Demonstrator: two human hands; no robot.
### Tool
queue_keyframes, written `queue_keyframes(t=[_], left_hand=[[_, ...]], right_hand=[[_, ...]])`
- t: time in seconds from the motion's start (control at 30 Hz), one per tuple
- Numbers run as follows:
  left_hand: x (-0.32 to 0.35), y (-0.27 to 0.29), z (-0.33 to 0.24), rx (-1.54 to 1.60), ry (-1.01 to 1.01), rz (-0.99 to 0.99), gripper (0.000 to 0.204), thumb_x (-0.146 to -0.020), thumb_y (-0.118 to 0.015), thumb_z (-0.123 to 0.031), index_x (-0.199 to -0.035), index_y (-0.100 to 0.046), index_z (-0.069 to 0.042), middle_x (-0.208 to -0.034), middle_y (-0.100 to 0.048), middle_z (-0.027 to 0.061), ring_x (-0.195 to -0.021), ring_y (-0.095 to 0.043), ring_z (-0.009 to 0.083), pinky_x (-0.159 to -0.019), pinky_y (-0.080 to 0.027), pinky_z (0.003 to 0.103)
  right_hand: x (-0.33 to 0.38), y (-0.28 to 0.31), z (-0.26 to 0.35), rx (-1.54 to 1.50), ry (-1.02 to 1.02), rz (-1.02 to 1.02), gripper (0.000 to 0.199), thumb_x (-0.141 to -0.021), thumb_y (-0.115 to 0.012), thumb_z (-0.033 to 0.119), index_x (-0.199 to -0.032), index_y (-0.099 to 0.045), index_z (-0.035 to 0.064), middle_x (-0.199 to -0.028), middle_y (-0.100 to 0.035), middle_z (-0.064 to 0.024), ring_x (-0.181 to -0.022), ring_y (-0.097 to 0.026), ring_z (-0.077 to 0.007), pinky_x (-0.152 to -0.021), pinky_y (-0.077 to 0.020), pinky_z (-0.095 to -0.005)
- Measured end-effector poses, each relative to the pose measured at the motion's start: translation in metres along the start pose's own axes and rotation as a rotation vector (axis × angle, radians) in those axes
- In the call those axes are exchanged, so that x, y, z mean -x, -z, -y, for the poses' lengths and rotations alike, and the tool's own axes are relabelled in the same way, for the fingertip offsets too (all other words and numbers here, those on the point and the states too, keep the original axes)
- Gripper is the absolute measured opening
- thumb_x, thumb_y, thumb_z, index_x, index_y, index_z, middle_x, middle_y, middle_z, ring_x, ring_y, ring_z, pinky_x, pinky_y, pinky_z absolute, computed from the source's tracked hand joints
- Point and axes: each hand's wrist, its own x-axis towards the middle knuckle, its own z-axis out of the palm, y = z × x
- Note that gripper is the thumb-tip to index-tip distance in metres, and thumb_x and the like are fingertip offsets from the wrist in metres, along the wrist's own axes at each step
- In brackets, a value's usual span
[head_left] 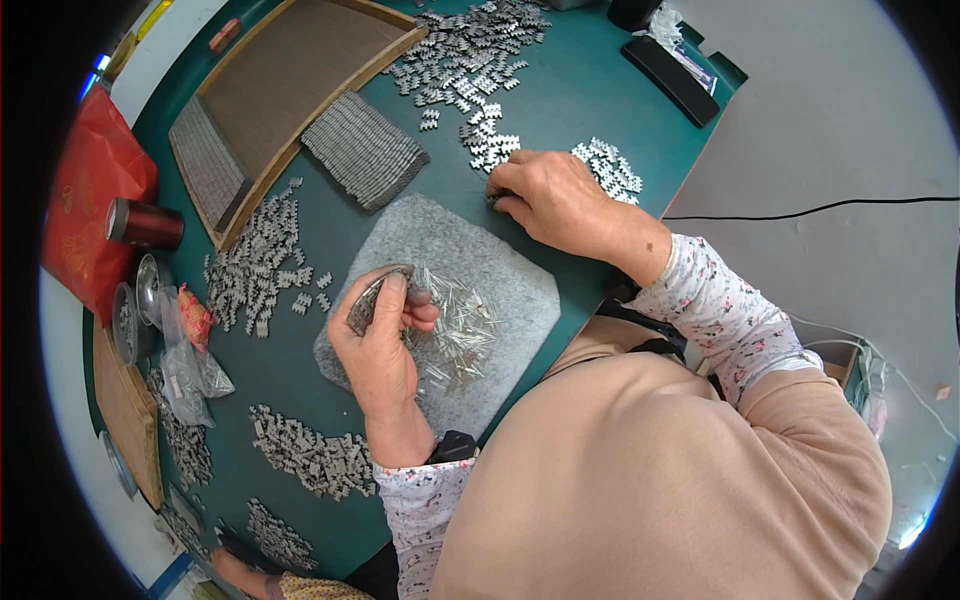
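Note:
My left hand (385, 345) is over the grey felt mat (410, 225), its fingers curled round a dark metal linked strip (365, 303) that is partly covered by the thumb and palm. Beside those fingers a loose heap of thin silvery pins (465, 325) lies on the mat. Past the mat's far right side, my right hand (565, 205) is pinched low over the green table. A small dark thing shows at its fingertips, too hidden to name. Small toothed metal links (492, 140) lie right by the fingertips, and another pile of links (608, 168) lies beyond the knuckles.
A wooden tray (412, 40) and a block of stacked links (365, 150) stand at the far left. More link piles (255, 255) lie leftward, near a red can (145, 223) and red bag (95, 190). A black phone (670, 80) rests far right. Another person's hand (235, 570) shows lower left.

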Motion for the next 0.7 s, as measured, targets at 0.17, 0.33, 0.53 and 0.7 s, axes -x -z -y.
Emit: queue_keyframes(t=[0.17, 0.33, 0.53, 0.7], left_hand=[[0.0, 0.002, 0.001, -0.002, -0.001, -0.005, 0.019, -0.092, -0.062, -0.011, -0.098, -0.064, 0.007, -0.072, -0.064, 0.0113, -0.056, -0.06, 0.015, -0.05, -0.047, 0.024], [-0.001, 0.004, 0.0, 0.01, -0.003, -0.021, 0.018, -0.091, -0.062, -0.01, -0.096, -0.065, 0.007, -0.071, -0.065, 0.0117, -0.056, -0.062, 0.0151, -0.051, -0.049, 0.024], [-0.002, 0.004, -0.001, -0.023, 0.002, -0.013, 0.021, -0.092, -0.06, -0.012, -0.099, -0.064, 0.007, -0.073, -0.064, 0.0116, -0.057, -0.061, 0.0154, -0.051, -0.048, 0.024], [-0.001, 0.003, -0.001, -0.003, -0.005, -0.005, 0.021, -0.092, -0.062, -0.012, -0.099, -0.064, 0.007, -0.073, -0.064, 0.0115, -0.057, -0.061, 0.0153, -0.051, -0.048, 0.024]], right_hand=[[-0.002, -0.001, 0.004, 0.077, 0.01, -0.055, 0.01, -0.078, -0.066, 0.008, -0.087, -0.067, 0.0036, -0.082, -0.063, -0.0143, -0.075, -0.064, -0.0353, -0.066, -0.0513, -0.0434], [-0.003, -0.001, 0.022, -0.02, 0.13, -0.051, 0.011, -0.077, -0.067, 0.006, -0.088, -0.067, 0.0027, -0.085, -0.063, -0.0113, -0.074, -0.064, -0.0319, -0.064, -0.0514, -0.0405], [0.007, -0.004, 0.031, 0.069, 0.208, 0.086, 0.009, -0.076, -0.065, 0.01, -0.083, -0.069, 0.0051, -0.081, -0.061, -0.012, -0.079, -0.063, -0.0312, -0.067, -0.0514, -0.0411], [0.011, 0.009, 0.025, -0.003, 0.128, 0.016, 0.011, -0.076, -0.068, 0.008, -0.086, -0.068, 0.004, -0.081, -0.061, -0.0106, -0.076, -0.063, -0.0309, -0.064, -0.051, -0.0398]])
